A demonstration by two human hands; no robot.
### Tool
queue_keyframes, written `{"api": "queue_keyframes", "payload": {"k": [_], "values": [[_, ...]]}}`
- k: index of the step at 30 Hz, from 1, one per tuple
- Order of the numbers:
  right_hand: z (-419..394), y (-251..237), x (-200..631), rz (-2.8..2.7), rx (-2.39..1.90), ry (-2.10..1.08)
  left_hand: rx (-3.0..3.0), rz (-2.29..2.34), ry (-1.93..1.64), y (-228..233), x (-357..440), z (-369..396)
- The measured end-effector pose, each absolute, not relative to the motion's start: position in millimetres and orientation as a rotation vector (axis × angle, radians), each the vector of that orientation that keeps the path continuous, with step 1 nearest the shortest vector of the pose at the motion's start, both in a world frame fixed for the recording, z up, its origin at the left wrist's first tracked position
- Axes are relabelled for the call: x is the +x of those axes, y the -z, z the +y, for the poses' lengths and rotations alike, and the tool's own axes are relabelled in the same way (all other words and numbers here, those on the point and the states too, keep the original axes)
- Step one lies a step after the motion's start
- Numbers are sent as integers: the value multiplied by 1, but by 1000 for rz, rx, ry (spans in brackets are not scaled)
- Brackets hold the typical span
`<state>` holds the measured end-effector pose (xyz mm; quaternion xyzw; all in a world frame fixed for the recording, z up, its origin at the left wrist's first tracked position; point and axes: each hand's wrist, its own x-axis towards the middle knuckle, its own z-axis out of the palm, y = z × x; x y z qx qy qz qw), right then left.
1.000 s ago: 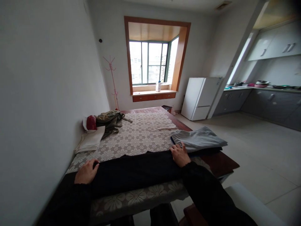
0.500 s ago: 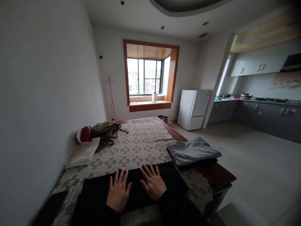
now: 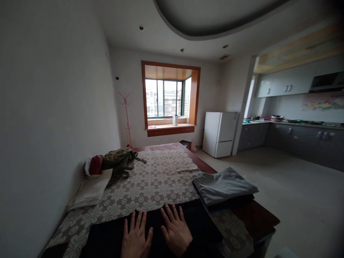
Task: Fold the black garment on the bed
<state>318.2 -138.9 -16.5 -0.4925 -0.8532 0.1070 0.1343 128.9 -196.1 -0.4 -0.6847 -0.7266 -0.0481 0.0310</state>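
Observation:
A black garment (image 3: 107, 234) lies spread across the near part of the table, its exact kind not clear. My left hand (image 3: 136, 236) rests flat on it with fingers spread. Beside it, my right hand (image 3: 176, 229) also presses flat on the black cloth, fingers apart. Neither hand grips anything. To the right, a grey folded garment (image 3: 224, 186) tops a small stack with dark cloth below it. Under everything is a lace tablecloth (image 3: 156, 179) with a flower pattern.
Against the left wall sit an olive backpack (image 3: 116, 161), a red item (image 3: 96, 165) in a white bag and a pale cloth (image 3: 90, 190). The dark wooden table edge (image 3: 258, 215) shows at right. Further off stand a white fridge (image 3: 219, 132) and a pink coat rack (image 3: 127, 118).
The view has tilted upward, so the table and hands sit lower in the picture. Both hands remain flat on the black garment.

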Motion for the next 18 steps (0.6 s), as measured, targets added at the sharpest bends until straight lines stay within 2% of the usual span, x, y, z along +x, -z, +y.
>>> {"api": "queue_keyframes", "payload": {"k": [3,7,18], "values": [[-138,31,299,-2417,-1502,-260,-2012,-2238,222,10,139,-192],[-136,44,290,-2492,-1350,-254,-1932,-2194,309,25,144,-188],[-131,58,297,-2514,-1216,-124,-1958,-2176,316,28,142,-186]]}}
